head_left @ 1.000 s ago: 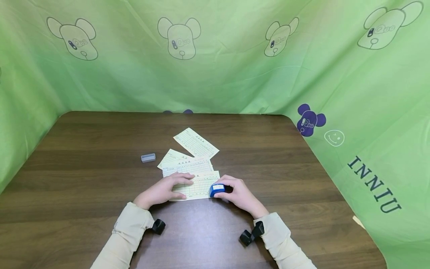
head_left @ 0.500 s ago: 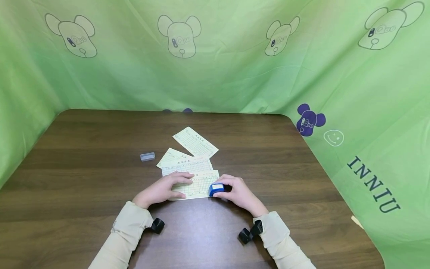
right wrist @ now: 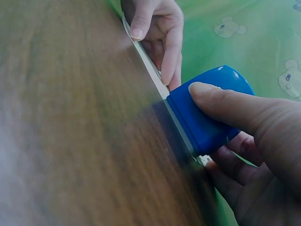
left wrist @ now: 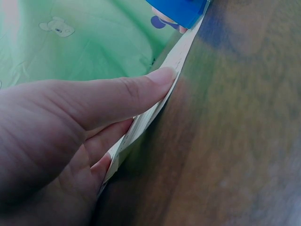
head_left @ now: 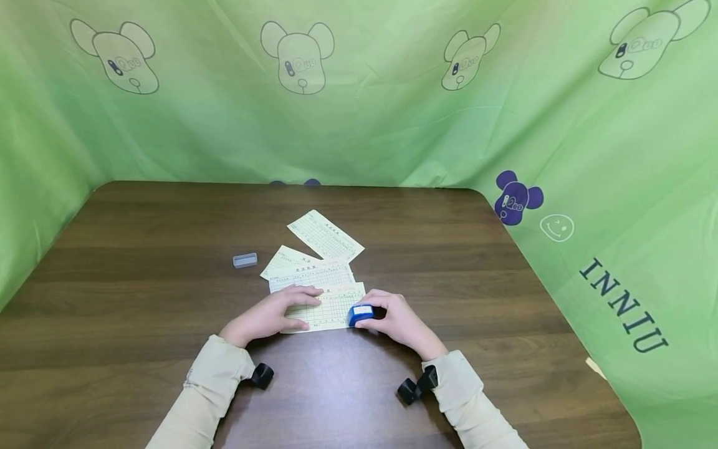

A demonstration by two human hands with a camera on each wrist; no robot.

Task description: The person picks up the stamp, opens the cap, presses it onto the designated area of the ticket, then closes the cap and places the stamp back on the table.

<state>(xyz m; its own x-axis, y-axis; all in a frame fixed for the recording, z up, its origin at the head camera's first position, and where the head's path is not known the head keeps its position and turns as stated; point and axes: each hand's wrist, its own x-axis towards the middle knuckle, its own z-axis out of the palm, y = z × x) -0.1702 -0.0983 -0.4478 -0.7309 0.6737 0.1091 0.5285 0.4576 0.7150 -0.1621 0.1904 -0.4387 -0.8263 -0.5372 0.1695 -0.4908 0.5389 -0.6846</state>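
Observation:
A blue hand stamp (head_left: 361, 315) with a white label on top stands on the right end of the nearest printed paper slip (head_left: 335, 312). My right hand (head_left: 399, 321) pinches the stamp between thumb and fingers. In the right wrist view, the thumb lies along the near face of the blue stamp (right wrist: 207, 115), whose lower edge meets the paper. My left hand (head_left: 273, 317) rests on the left part of the same slip, fingers spread and loosely bent. Seen from the left wrist, its thumb (left wrist: 136, 92) presses the slip's near edge. The stamp's underside is hidden.
Behind the nearest slip lie more printed slips, partly overlapping: a middle one (head_left: 314, 276), one at the left (head_left: 286, 259) and a far one (head_left: 325, 237). A small clear plastic cap (head_left: 245, 260) lies left of them on the brown wooden table (head_left: 140, 280). Green curtains (head_left: 370, 137) surround the table.

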